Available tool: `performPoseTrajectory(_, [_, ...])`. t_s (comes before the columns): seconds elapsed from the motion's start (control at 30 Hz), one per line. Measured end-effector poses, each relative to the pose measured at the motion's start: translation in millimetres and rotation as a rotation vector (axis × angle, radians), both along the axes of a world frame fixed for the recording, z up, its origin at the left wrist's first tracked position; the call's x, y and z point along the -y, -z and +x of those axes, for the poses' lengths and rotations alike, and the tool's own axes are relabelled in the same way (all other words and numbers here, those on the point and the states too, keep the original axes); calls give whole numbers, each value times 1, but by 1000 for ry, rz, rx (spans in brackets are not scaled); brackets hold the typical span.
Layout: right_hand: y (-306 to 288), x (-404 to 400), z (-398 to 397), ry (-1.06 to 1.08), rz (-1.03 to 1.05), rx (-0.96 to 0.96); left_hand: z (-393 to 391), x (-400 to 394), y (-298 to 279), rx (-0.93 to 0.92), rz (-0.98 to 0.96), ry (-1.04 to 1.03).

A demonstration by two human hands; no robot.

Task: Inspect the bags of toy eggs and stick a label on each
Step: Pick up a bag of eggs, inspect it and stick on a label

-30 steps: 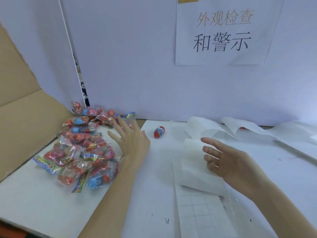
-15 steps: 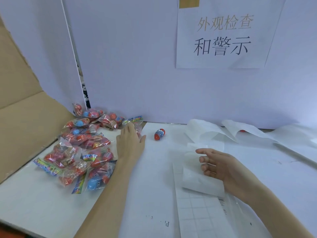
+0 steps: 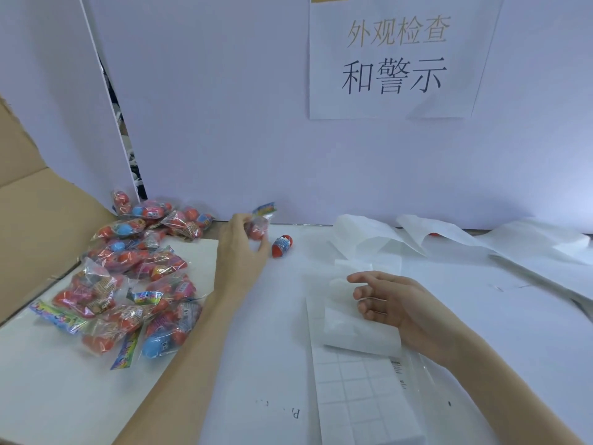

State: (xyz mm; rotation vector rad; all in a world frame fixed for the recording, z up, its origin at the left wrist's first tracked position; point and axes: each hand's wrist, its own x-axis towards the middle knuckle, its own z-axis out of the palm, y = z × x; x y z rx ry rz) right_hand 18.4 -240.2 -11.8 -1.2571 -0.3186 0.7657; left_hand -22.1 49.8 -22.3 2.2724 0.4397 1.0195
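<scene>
A heap of clear bags of red and blue toy eggs [image 3: 134, 274] lies at the left of the white table. My left hand [image 3: 239, 248] is at the heap's far right end, fingers closed on one bag of toy eggs [image 3: 260, 223] with a colourful header, lifted slightly off the table. A loose red toy egg [image 3: 281, 246] lies just right of that hand. My right hand [image 3: 390, 300] hovers with curled fingers, holding nothing, over a label sheet [image 3: 359, 390] whose top is covered by curled white backing paper [image 3: 356, 329].
A brown cardboard flap [image 3: 41, 220] rises at the left beside the heap. Loose strips of white backing paper [image 3: 449, 236] lie along the back right. A white wall with a printed sign [image 3: 394, 56] closes the back of the table.
My left hand reached to the far edge of the heap and closed on one bag, lifting it. My right hand lowered and curled its fingers over the label sheet.
</scene>
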Motion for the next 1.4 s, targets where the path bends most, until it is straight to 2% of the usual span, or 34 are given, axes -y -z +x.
performPoseTrajectory(0.17, [-1, -1, 1, 56, 6, -53, -4, 47, -17, 168, 105, 377])
performPoseTrajectory(0.3, [-5, -2, 1, 129, 29, 17, -4, 89, -15, 60, 300, 659])
performPoseTrajectory(0.4, [-4, 2, 1, 219, 9, 91, -3, 107, -8, 14, 413, 782])
performPoseTrajectory(0.47, [-3, 5, 3, 281, -6, 81, -4, 111, -7, 51, 341, 808])
performPoseTrajectory(0.53, [-4, 6, 4, 295, -21, 109, -3, 111, -6, 119, 177, 807])
performPoseTrajectory(0.63, [-8, 5, 3, 299, -41, 164, 1, 115, -7, 234, -63, 645])
performPoseTrajectory(0.7, [-10, 4, 1, 290, -65, 215, 3, 117, -10, 187, -304, 541])
performPoseTrajectory(0.77, [-12, 3, -3, 267, -128, 299, 5, 114, -11, 77, -604, 571])
performPoseTrajectory(0.8, [-11, 2, -5, 254, -161, 340, 5, 112, -10, 44, -684, 591])
performPoseTrajectory(0.97, [-9, -2, -10, 250, -205, 400, 7, 105, -8, 16, -643, 627])
performPoseTrajectory(1.2, [-5, -1, -9, 323, -265, 584, 7, 99, -6, -109, -586, 717])
performPoseTrajectory(1.4, [-7, -3, -12, 342, -296, 560, 9, 100, -3, -139, -553, 703])
